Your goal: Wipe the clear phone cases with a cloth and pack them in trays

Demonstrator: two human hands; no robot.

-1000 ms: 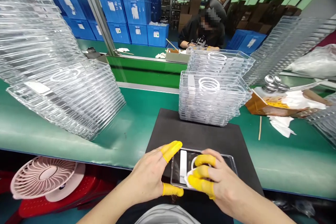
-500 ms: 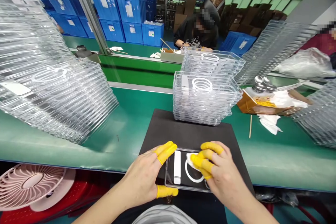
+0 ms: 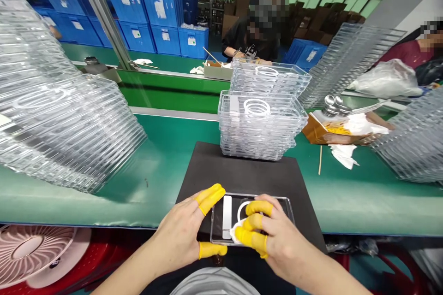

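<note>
A clear plastic rectangular case (image 3: 235,207) lies on a black mat (image 3: 242,166), with a white ring and a white bar inside it. My left hand (image 3: 178,226), its fingers in yellow finger cots, grips the case's left edge between thumb and fingertip. My right hand (image 3: 273,235), also wearing yellow cots, presses a white cloth (image 3: 237,234) into the case at the ring's lower left. The fingers hide most of the ring. Just beyond the mat's far half stands a stack of similar cases (image 3: 258,129).
A large leaning stack of cases (image 3: 58,133) rests on the green bench at left, and others (image 3: 411,143) lean at right. Nearby are a cardboard piece with metal cans (image 3: 332,126) and a pink fan (image 3: 34,253). A co-worker (image 3: 249,41) sits beyond, among blue bins (image 3: 138,23).
My right hand and the cloth have moved down and left along the ring, covering more of it. The whole view has shifted left, and a second person has come further into view at right.
</note>
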